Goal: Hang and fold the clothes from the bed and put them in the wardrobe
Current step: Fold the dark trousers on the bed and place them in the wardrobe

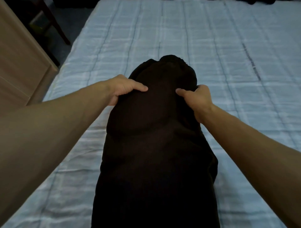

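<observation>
A long black garment [154, 154] lies lengthwise down the middle of the bed [228, 48], its far end bunched into a rounded fold. My left hand [123, 87] grips the garment's left edge, thumb on top of the cloth and fingers tucked beneath. On the opposite edge, my right hand [195, 99] holds the cloth the same way, thumb pointing inward. Both hands are at about the same height on the garment, with the far part lifted slightly between them.
The bed has a light blue checked cover. A beige wooden cabinet [19, 65] stands at the left beside the bed, with dark chair legs [57, 27] behind it. More dark clothing [254, 1] lies at the bed's far edge, top right.
</observation>
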Demonstrator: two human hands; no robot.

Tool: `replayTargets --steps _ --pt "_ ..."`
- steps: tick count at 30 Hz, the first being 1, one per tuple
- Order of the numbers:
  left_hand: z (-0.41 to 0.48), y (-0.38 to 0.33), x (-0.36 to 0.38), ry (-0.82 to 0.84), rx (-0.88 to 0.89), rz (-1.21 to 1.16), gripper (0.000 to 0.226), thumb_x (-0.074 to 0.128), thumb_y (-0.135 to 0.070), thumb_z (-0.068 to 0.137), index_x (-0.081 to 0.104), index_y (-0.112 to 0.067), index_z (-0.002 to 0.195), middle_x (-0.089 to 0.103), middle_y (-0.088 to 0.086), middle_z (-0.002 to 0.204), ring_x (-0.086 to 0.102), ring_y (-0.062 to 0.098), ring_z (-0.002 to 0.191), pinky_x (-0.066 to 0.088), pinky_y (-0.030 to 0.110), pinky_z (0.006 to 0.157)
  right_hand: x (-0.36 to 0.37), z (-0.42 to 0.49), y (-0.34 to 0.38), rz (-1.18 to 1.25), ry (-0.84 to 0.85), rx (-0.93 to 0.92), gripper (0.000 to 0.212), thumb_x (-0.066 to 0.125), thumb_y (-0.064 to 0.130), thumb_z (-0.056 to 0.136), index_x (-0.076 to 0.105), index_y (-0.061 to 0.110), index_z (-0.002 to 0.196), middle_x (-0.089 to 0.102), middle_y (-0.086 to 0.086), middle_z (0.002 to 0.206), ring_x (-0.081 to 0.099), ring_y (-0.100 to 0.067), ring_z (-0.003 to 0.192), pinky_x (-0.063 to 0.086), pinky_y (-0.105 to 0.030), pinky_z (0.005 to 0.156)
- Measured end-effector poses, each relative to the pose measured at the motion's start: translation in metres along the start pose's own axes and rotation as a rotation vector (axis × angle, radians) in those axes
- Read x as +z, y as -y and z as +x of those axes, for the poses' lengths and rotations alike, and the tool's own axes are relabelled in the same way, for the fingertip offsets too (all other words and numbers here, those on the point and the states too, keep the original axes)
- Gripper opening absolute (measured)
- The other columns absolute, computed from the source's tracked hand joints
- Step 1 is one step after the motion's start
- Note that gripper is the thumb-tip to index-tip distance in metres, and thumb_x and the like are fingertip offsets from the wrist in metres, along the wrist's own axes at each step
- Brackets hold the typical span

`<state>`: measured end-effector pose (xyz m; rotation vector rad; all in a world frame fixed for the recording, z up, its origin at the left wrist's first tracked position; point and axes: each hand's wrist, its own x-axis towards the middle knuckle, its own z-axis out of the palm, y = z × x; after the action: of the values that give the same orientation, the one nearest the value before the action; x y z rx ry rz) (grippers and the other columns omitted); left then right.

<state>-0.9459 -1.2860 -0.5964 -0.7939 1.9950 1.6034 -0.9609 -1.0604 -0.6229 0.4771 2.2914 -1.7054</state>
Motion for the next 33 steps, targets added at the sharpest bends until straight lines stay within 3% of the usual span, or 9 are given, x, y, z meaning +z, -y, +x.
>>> replayTargets --steps 3,10,13,16,19,22,26,30,33 --pt "-0.01 0.002 0.001 -0.091 0.073 0.0 0.078 0.091 -0.011 0.06 0.054 -0.007 0.128 0.068 0.012 0.112 0.068 0.029 0.097 0.058 0.043 0.077 -0.003 -0.004 0.005 -0.015 0.02 -0.006 0.04 0.077 0.017 0.084 0.06 0.011 0.12 0.066 -0.002 0.102 0.066 -0.021 0.094 0.056 -0.032 0.078" --pt "-0.075 0.009 -0.01 -0.13 0.301 -0.004 0.075 0.09 0.006 0.054 0.063 -0.015 0.121 0.066 -0.002 0.114 0.061 0.014 0.102 0.051 0.034 0.088 -0.027 -0.049 0.029 0.037 0.111 -0.199 0.058 0.075 -0.006 0.077 0.057 0.014 0.128 0.066 0.001 0.114 0.064 -0.02 0.105 0.056 -0.035 0.09" --pt "-0.12 0.011 -0.015 -0.071 0.366 -0.016 0.069 0.091 0.0 0.052 0.065 -0.023 0.112 0.069 -0.006 0.112 0.063 0.009 0.101 0.051 0.03 0.089 -0.043 -0.084 0.04 0.01 0.15 -0.295 0.061 0.073 -0.012 0.074 0.057 0.018 0.125 0.065 0.004 0.115 0.062 -0.017 0.107 0.055 -0.034 0.09" --pt "-0.17 0.012 -0.024 0.029 0.416 -0.05 0.068 0.088 -0.012 0.051 0.067 -0.02 0.115 0.073 -0.007 0.112 0.068 0.01 0.105 0.052 0.027 0.092 -0.064 -0.128 0.046 0.018 0.216 -0.416 0.061 0.072 -0.016 0.071 0.056 0.03 0.108 0.065 0.011 0.107 0.065 -0.002 0.095 0.055 -0.02 0.076" --pt "-0.219 0.018 -0.028 0.107 0.512 -0.064 0.067 0.084 -0.006 0.057 0.064 -0.017 0.12 0.072 -0.004 0.116 0.068 0.01 0.108 0.055 0.023 0.088 -0.084 -0.17 0.043 -0.004 0.304 -0.507 0.059 0.079 -0.008 0.069 0.057 0.025 0.113 0.065 -0.002 0.112 0.065 -0.008 0.101 0.058 -0.025 0.08" --pt "-0.265 0.038 -0.025 0.034 0.629 0.076 0.068 0.089 0.002 0.061 0.062 -0.014 0.121 0.071 0.004 0.117 0.067 0.013 0.11 0.056 0.028 0.09 -0.095 -0.215 0.033 -0.076 0.384 -0.566 0.064 0.087 -0.001 0.066 0.052 0.013 0.118 0.065 -0.009 0.111 0.066 -0.014 0.102 0.057 -0.029 0.086" --pt "-0.323 0.091 -0.011 -0.048 0.797 0.225 0.061 0.082 0.013 0.068 0.061 -0.009 0.121 0.07 0.0 0.109 0.066 0.005 0.103 0.053 0.021 0.086 -0.106 -0.276 0.011 -0.175 0.434 -0.699 0.065 0.089 0.003 0.064 0.049 0.009 0.114 0.061 0.01 0.094 0.06 0.004 0.083 0.048 -0.015 0.075" --pt "-0.379 0.152 0.004 -0.127 0.931 0.302 0.047 0.08 0.003 0.068 0.061 -0.019 0.106 0.066 0.005 0.095 0.067 0.018 0.089 0.053 0.022 0.075 -0.117 -0.343 -0.015 -0.313 0.437 -0.893 0.078 0.088 0.025 0.067 0.046 0.027 0.133 0.057 0.022 0.12 0.056 0.007 0.112 0.043 -0.012 0.094" --pt "-0.427 0.193 0.016 -0.15 0.987 0.42 0.042 0.077 0.008 0.07 0.061 -0.014 0.102 0.064 -0.004 0.092 0.064 0.015 0.086 0.048 0.021 0.077 -0.128 -0.394 -0.047 -0.365 0.422 -0.968 0.068 0.083 0.02 0.072 0.048 0.031 0.129 0.052 0.025 0.124 0.051 0.009 0.117 0.039 -0.012 0.099"
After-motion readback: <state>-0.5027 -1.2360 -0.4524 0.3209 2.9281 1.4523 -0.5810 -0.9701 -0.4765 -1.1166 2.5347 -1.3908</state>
